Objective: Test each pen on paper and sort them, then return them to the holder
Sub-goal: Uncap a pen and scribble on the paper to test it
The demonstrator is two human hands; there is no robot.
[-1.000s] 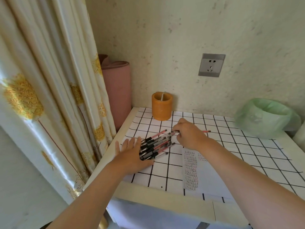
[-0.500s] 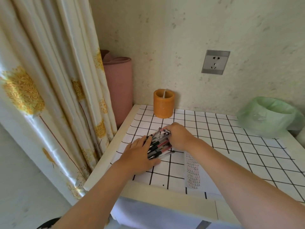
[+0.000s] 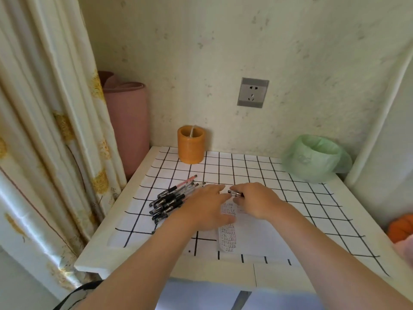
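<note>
Desk (image 3: 134, 258): white, black-grid cover. Paper (image 3: 252, 238) by the front edge, scribbles down its left side. Left hand (image 3: 205, 206) flat, fingers straight. Right hand (image 3: 257, 202) pinches one pen (image 3: 235, 193), mostly hidden. Pen pile (image 3: 172, 198) toward the left edge, ends under the left hand. Orange holder (image 3: 191, 145) at the back-left corner, green-bagged bin (image 3: 315, 159) back right. Wall socket (image 3: 253, 92) behind.

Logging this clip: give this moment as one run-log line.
right hand: holds one pen over paper | left hand: flat over pen pile | holder: upright, untouched
</note>
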